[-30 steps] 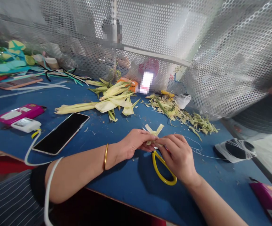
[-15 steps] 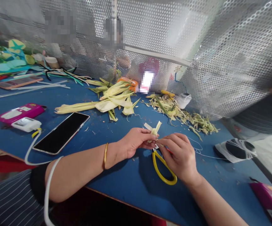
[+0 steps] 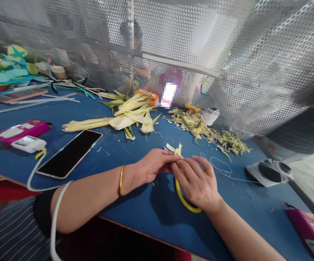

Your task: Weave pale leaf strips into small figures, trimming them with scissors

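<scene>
Blue table, husk strip between fingers

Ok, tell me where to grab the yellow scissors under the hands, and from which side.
Take the scissors by the yellow handle loop, the only part showing: it lies flat on the blue table, bulging toward the near edge. Come from the near side, under the right hand; the blade end is hidden beneath it.

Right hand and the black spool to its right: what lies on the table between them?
Head view: only loose white thread on the blue table between right hand and black spool.
</scene>
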### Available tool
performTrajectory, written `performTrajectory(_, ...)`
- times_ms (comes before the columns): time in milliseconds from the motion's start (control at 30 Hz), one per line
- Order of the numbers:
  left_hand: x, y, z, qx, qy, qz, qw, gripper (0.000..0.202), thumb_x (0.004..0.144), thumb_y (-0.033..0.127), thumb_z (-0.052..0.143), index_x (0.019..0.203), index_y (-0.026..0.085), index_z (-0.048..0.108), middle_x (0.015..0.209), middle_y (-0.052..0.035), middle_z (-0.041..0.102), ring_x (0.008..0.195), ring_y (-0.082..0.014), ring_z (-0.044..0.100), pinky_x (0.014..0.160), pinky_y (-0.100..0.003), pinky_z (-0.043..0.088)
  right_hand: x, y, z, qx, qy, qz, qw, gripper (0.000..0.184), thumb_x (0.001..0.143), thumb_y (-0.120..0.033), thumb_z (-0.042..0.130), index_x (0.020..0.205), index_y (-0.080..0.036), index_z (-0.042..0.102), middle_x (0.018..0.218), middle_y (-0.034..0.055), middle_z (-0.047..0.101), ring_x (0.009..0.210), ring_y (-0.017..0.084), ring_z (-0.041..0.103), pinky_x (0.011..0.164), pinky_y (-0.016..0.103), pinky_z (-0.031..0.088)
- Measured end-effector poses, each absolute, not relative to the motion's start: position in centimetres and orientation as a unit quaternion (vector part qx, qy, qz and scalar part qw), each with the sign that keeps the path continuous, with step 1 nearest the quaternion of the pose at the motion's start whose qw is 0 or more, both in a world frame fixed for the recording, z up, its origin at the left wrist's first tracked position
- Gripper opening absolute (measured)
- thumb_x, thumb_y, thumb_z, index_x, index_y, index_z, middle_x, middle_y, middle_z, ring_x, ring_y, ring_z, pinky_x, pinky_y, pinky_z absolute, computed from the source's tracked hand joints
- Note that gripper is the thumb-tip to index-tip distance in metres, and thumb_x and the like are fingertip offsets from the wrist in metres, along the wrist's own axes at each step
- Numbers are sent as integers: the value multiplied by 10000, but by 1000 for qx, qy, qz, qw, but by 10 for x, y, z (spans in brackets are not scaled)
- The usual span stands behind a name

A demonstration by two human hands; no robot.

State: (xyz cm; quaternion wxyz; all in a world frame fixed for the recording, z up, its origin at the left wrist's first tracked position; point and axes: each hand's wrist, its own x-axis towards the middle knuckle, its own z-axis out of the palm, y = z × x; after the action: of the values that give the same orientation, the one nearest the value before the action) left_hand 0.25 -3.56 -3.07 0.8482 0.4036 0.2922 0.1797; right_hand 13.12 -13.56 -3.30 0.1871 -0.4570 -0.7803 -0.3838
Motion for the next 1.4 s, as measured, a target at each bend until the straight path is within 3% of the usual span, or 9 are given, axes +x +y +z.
performTrajectory(267,3,-33,-26,433,270,169,843,343,568,315,889,772,93,725,825,-59,694,781,-141,629,778,-272,498,134,-137,-34,-507,-756,-349,222,202,957,-76,466,942,-118,663,896,75,739,893,212,631,973,394,373)
performTrajectory(500,3,-36,-25,434,280,215,829,365,483,325,921,657,119,674,671,0,636,652,-106,569,679,-248,478,134,-138,-32,-458,-791,-337,225,186,967,-99,465,942,-111,649,870,90,737,823,207,634,894,388,406)
performTrajectory(833,3,-34,-29,441,279,221,824,380,514,364,912,732,114,726,669,-2,644,623,-97,553,631,-242,465,131,-137,-37,-443,-825,-193,293,150,953,-92,476,880,-161,587,854,60,694,855,201,622,893,390,427)
performTrajectory(967,3,-32,-29,437,287,231,821,359,547,341,904,768,117,730,728,-41,697,665,-126,616,667,-264,500,139,-138,-30,-458,-799,-181,345,86,943,-125,529,953,-183,592,876,55,694,865,196,619,866,377,443)
performTrajectory(1067,1,-30,-23,436,301,229,817,340,598,334,882,812,116,733,780,-84,728,713,-166,665,698,-296,523,150,-138,-26,-546,-710,-201,397,123,910,-244,631,1018,-202,590,928,69,696,895,220,622,828,375,451)
performTrajectory(1133,0,-29,-19,443,307,223,813,340,607,333,878,823,113,734,771,-87,729,709,-165,669,699,-293,524,156,-138,-26,-591,-680,-182,393,109,902,-295,647,963,-222,594,888,46,700,856,217,632,836,375,449)
performTrajectory(1267,-1,-30,-16,472,315,201,799,330,656,387,839,809,114,734,760,-92,723,711,-161,664,669,-269,502,158,-135,-28,-608,-676,-105,402,127,927,-233,598,800,-238,599,757,-13,699,746,179,633,870,360,435)
performTrajectory(1400,0,-33,-20,498,321,197,781,261,625,290,858,782,133,722,675,-46,691,650,-134,632,660,-263,478,153,-134,-32,-644,-638,-27,421,174,904,-254,592,734,-228,613,708,-5,680,720,181,613,761,330,444)
